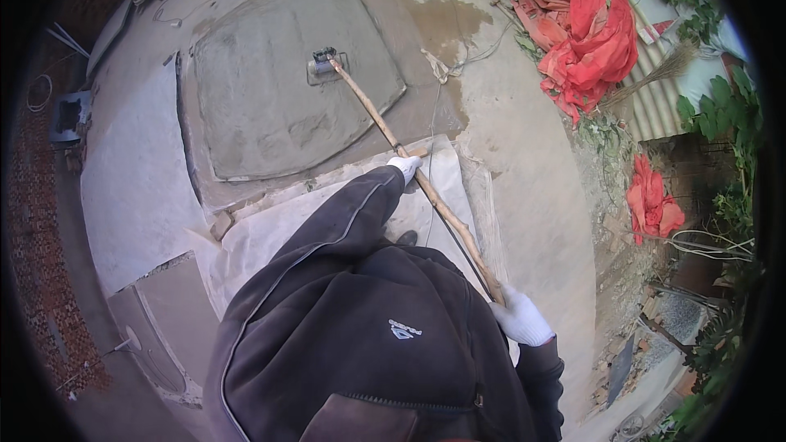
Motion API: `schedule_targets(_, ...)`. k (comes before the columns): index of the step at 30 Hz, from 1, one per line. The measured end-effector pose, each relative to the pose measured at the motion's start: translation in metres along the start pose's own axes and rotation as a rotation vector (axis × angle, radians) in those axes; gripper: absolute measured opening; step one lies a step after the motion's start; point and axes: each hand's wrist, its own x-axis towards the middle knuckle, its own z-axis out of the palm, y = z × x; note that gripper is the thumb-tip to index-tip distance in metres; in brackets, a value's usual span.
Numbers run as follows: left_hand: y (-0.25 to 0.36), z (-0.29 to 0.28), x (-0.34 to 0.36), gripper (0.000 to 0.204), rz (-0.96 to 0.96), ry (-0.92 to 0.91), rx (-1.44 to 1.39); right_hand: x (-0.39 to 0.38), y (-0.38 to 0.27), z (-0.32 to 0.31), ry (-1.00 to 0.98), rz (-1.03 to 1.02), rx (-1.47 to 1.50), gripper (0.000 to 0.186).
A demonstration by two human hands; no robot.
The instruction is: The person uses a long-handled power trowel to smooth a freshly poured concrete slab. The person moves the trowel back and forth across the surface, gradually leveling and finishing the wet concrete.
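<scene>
Pole (444, 206) of bare wood is slanting from the middle of the view toward the person's right side, its far end joining a tool head (323, 66). The tool head, a silvery cylinder with dark parts on top, is resting on the grey slab (270, 106), a little right of its middle. The left hand (406, 166), in a white glove, is clasping the pole partway along, close to a short peg (418, 152) that is jutting out sideways. The right hand (522, 317), also gloved in white, is gripping the pole near its lower end, beside the jacket (344, 336). The person is wearing this dark jacket, and one shoe (407, 238) is showing just past its front. A white sheet (278, 247) is lying along the near edge of the slab, with a brick (221, 225) sitting by its left corner. A damp patch (446, 26) is darkening the ground right of the slab, and a pale cloth (440, 68) is lying near it. Farther right, a red tarp (594, 41) is sitting in a crumpled heap, and a broom (659, 72) is lying beside it. A smaller red bundle (652, 203) is lying nearer the person, while green leaves (720, 110) are hanging along the right rim.
</scene>
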Motion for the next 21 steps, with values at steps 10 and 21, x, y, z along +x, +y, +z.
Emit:
schedule_targets(10, -0.020, 0.001, 0.021, 0.046, 0.087, -0.028, 0.066, -0.002, 0.014, 0.007, 0.043, 0.017, -0.052, 0.051)
schedule_targets(21, -0.023, 0.011, 0.004, 0.046, 0.001, -0.135, 0.046, -0.013, 0.029, 0.019, 0.044, 0.037, -0.030, 0.053)
